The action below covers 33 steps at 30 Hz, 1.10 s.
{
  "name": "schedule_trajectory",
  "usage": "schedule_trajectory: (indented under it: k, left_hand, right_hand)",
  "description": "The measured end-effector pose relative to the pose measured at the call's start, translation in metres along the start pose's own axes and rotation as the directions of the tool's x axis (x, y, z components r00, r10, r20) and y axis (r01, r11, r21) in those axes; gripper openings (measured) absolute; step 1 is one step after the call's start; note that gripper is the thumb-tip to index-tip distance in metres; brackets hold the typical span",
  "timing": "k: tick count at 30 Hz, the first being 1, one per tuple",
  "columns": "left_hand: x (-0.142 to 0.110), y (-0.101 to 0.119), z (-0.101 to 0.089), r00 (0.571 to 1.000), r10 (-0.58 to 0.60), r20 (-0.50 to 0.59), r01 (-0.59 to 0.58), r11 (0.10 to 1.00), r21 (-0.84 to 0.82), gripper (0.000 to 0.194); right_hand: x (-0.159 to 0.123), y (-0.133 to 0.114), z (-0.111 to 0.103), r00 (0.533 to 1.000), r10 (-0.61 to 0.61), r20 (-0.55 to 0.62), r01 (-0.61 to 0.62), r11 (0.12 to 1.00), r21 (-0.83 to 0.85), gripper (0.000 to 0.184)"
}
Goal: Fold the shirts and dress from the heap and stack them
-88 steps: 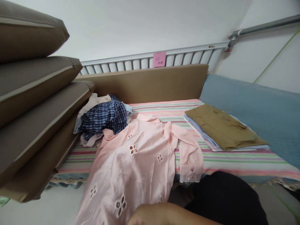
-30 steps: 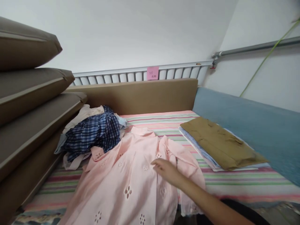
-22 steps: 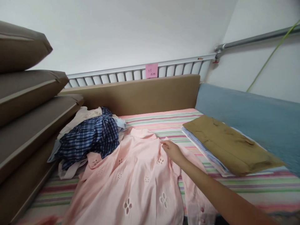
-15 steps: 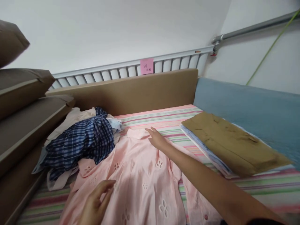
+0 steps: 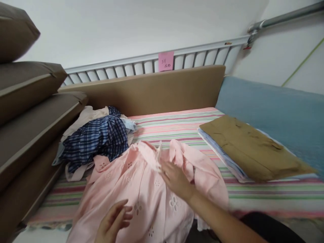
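A pale-pink cloth garment (image 5: 148,195) with flower cutouts lies lengthwise, collar (image 5: 149,156) farthest, on a striped cloth sheet (image 5: 177,130); the right hand (image 5: 175,179), nearer the collar, pinches it; the left hand (image 5: 114,220), loosely spread, hangs over the garment.

White walls (image 5: 126,27) meet in the far right corner under soft, even light. A white ribbed radiator (image 5: 108,72) runs low along the far wall, bearing a pink handwritten note (image 5: 166,61). Before it stands a long brown padded panel (image 5: 162,89); a blue panel (image 5: 273,108) lines the right side. A striped sheet (image 5: 177,126) covers the flat bed-like surface between. Brown cushions (image 5: 25,79) are stacked at left. A grey pipe (image 5: 291,15) and green cord (image 5: 302,64) cross the right wall. Pale floor (image 5: 35,234) shows near left.
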<state>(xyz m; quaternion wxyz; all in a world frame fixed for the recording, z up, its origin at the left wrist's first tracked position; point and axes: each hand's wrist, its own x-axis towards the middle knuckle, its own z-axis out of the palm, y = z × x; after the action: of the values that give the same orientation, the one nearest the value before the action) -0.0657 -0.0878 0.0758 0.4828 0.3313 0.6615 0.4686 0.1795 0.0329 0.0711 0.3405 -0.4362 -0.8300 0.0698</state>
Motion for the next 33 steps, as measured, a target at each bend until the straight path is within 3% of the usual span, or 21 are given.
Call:
schedule_trajectory:
  k: [2, 4, 8, 10, 12, 16, 20, 24, 30, 33]
  left_hand:
    - [0.001, 0.005, 0.017, 0.999, -0.036, 0.032, 0.038, 0.998, -0.049, 0.062]
    - [0.002, 0.004, 0.030, 0.999, -0.037, 0.036, 0.038, 0.999, -0.029, 0.074]
    - [0.009, -0.010, 0.042, 0.989, 0.139, -0.043, -0.131, 0.978, 0.162, 0.080]
    - [0.017, -0.019, 0.044, 0.987, 0.160, -0.025, -0.154, 0.974, 0.167, 0.076]
    - [0.027, -0.026, 0.047, 0.995, 0.095, -0.005, -0.094, 0.991, 0.098, 0.070]
    - [0.038, -0.025, 0.051, 1.000, 0.021, 0.009, -0.021, 0.999, -0.028, 0.053]
    - [0.037, -0.016, 0.050, 0.999, -0.042, 0.020, 0.044, 0.996, -0.083, 0.043]
    - [0.036, -0.012, 0.046, 0.997, -0.074, 0.037, 0.078, 0.987, -0.138, 0.049]
    - [0.036, -0.007, 0.048, 0.996, -0.074, 0.047, 0.079, 0.990, -0.119, 0.056]
    - [0.036, -0.003, 0.050, 1.000, 0.014, 0.003, -0.014, 0.998, -0.067, 0.057]
  right_hand:
    - [-0.050, -0.027, 0.005, 0.999, -0.053, 0.004, 0.053, 0.994, 0.091, 0.012]
    - [-0.086, -0.043, 0.007, 0.999, -0.030, 0.037, 0.025, 0.990, 0.140, 0.017]
    - [-0.116, -0.049, 0.000, 0.978, 0.095, 0.185, -0.125, 0.980, 0.156, 0.022]
    - [-0.116, -0.050, -0.005, 0.956, 0.178, 0.233, -0.224, 0.956, 0.188, 0.019]
    - [-0.113, -0.053, -0.009, 0.933, 0.261, 0.247, -0.320, 0.916, 0.242, 0.016]
    - [-0.099, -0.056, -0.005, 0.884, 0.433, 0.180, -0.467, 0.843, 0.268, 0.022]
    - [-0.084, -0.043, 0.011, 0.763, 0.641, 0.076, -0.640, 0.736, 0.221, 0.011]
    - [-0.082, -0.028, 0.029, 0.659, 0.750, 0.059, -0.734, 0.624, 0.268, 0.040]
    - [-0.091, -0.028, 0.035, 0.676, 0.734, 0.062, -0.629, 0.531, 0.568, 0.046]
    - [-0.092, -0.035, 0.030, 0.672, 0.731, 0.121, -0.589, 0.428, 0.686, 0.049]
